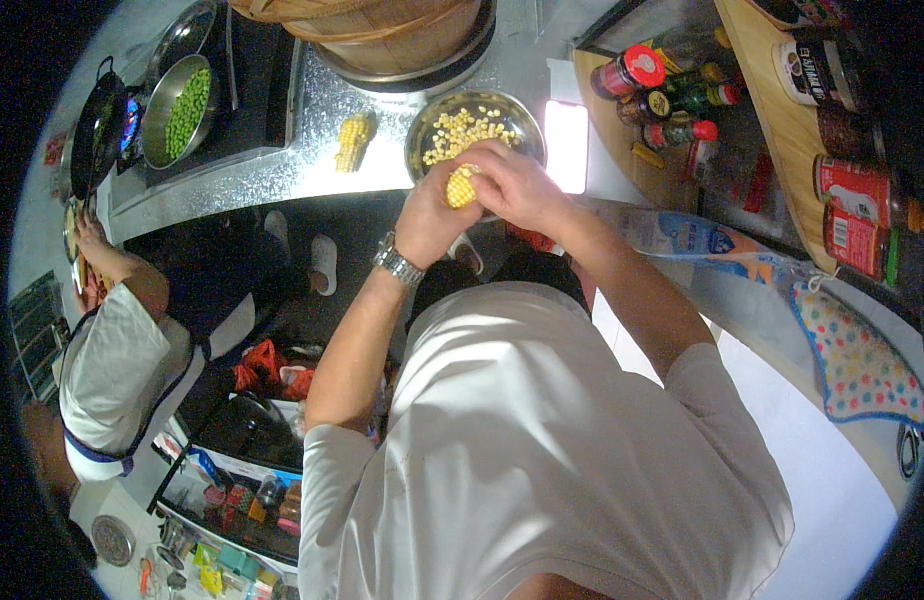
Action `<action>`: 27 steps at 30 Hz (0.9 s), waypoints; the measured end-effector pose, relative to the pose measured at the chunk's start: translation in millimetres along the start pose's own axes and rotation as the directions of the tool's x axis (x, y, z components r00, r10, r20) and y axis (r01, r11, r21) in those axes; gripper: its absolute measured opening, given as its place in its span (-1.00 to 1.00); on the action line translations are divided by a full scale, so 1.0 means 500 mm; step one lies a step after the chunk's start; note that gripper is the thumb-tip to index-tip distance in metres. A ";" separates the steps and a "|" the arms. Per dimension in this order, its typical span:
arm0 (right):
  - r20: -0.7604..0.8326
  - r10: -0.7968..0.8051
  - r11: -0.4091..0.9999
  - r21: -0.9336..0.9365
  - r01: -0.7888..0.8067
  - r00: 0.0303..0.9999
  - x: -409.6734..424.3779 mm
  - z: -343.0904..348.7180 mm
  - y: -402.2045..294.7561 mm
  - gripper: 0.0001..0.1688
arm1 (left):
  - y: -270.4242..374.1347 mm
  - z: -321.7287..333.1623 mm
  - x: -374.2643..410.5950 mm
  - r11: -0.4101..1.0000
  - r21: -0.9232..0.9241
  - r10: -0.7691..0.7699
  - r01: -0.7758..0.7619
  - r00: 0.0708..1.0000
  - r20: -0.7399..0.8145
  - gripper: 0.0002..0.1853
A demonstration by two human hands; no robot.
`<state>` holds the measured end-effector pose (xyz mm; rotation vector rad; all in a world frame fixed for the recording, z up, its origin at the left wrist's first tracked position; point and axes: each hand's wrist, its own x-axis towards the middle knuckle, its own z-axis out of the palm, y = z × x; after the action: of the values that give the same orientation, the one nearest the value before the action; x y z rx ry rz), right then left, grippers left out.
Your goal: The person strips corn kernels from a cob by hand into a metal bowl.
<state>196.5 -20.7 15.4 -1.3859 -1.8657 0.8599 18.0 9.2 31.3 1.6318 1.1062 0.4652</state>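
Observation:
A piece of corn cob [461, 187] with yellow kernels is held between my two hands, over the near rim of a steel bowl [538, 135]. My left hand [434, 217], with a metal watch at its wrist, wraps around the cob from the left. From the right, my right hand [518, 184] presses its fingers on the cob's top. Loose corn kernels [462, 131] lie in the bowl. Another piece of corn cob [352, 141], partly stripped, rests on the wet steel counter to the bowl's left.
Behind the bowl stands a wooden steamer [387, 45]. A lit phone [566, 146] lies at its right, near jars [642, 71]. At left are a pan of green peas [186, 112], a wok [96, 139] by a burner flame, and a co-worker [124, 360].

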 end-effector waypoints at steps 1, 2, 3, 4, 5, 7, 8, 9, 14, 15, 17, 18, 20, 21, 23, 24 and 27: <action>-0.010 -0.002 1.000 -0.011 0.002 1.000 -0.001 0.003 0.001 -0.69 | 0.001 0.000 -0.001 1.000 0.019 0.007 -0.007 1.000 -0.002 -0.46; -0.009 0.004 1.000 -0.016 -0.004 1.000 -0.002 0.004 0.001 -0.69 | 0.001 0.000 -0.002 1.000 0.019 0.013 -0.013 1.000 -0.004 -0.46; -0.007 0.009 1.000 -0.021 -0.010 1.000 -0.002 0.004 -0.002 -0.70 | 0.000 0.001 -0.003 1.000 0.018 0.019 -0.018 1.000 -0.006 -0.45; -0.006 0.015 1.000 -0.026 -0.015 1.000 -0.002 0.005 -0.003 -0.70 | -0.001 0.001 -0.004 1.000 0.018 0.024 -0.024 1.000 -0.008 -0.45; -0.012 0.047 0.999 -0.010 -0.048 0.999 -0.001 0.006 0.001 -0.70 | -0.009 0.003 -0.004 0.999 0.029 0.040 -0.039 0.999 -0.008 -0.45; -0.023 0.112 0.993 0.022 -0.112 0.993 0.002 0.007 0.009 -0.70 | -0.023 0.006 -0.001 0.996 0.051 0.071 -0.071 0.997 -0.007 -0.46; -0.025 0.100 0.994 0.045 -0.099 0.995 0.001 0.007 0.010 -0.68 | -0.027 0.005 0.000 0.997 0.048 0.055 -0.055 0.998 0.003 -0.46; -0.025 0.088 0.994 0.070 -0.086 0.996 0.001 0.005 0.006 -0.67 | -0.018 0.000 0.001 0.998 0.046 0.037 -0.038 0.999 0.012 -0.45; 0.155 0.037 0.957 0.280 -0.080 0.987 0.009 -0.021 0.016 -0.58 | -0.024 -0.011 0.005 0.999 -0.042 -0.027 0.029 0.999 0.045 -0.42; 0.175 0.051 0.943 0.316 -0.105 0.983 0.008 -0.023 0.022 -0.58 | -0.017 -0.013 0.006 0.991 -0.118 -0.054 0.063 0.995 0.085 -0.42; 0.214 0.078 0.909 0.385 -0.157 0.974 0.010 -0.026 0.035 -0.58 | -0.009 -0.013 0.006 0.989 -0.146 -0.019 0.032 0.996 0.090 -0.41; 0.182 0.071 0.923 0.362 -0.134 0.981 0.012 -0.026 0.027 -0.61 | -0.007 -0.011 0.002 0.995 -0.096 0.039 -0.034 0.998 0.054 -0.41; 0.173 0.141 0.927 0.322 -0.191 0.975 0.019 -0.032 0.008 -0.64 | 0.001 -0.009 -0.003 0.995 0.019 0.094 -0.094 0.995 0.014 -0.41; 0.165 0.177 0.929 0.299 -0.220 0.970 0.022 -0.034 0.001 -0.66 | 0.009 -0.007 -0.003 0.992 0.080 0.093 -0.093 0.996 0.009 -0.41; 0.128 0.209 0.925 0.295 -0.238 0.970 0.023 -0.029 -0.005 -0.69 | 0.012 -0.004 0.001 0.982 0.161 0.096 -0.095 0.995 0.002 -0.41; 0.112 0.224 0.923 0.294 -0.247 0.968 0.024 -0.027 -0.007 -0.70 | 0.010 -0.003 0.002 0.979 0.182 0.098 -0.096 0.995 -0.002 -0.40; 0.088 0.200 0.951 0.222 -0.215 0.976 0.018 -0.019 0.001 -0.72 | -0.001 0.003 0.005 0.981 0.165 0.100 -0.099 0.995 -0.001 -0.41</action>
<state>202.5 -10.7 21.6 -1.4375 -1.6248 1.2000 20.0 10.5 29.9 1.8380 1.0975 0.4566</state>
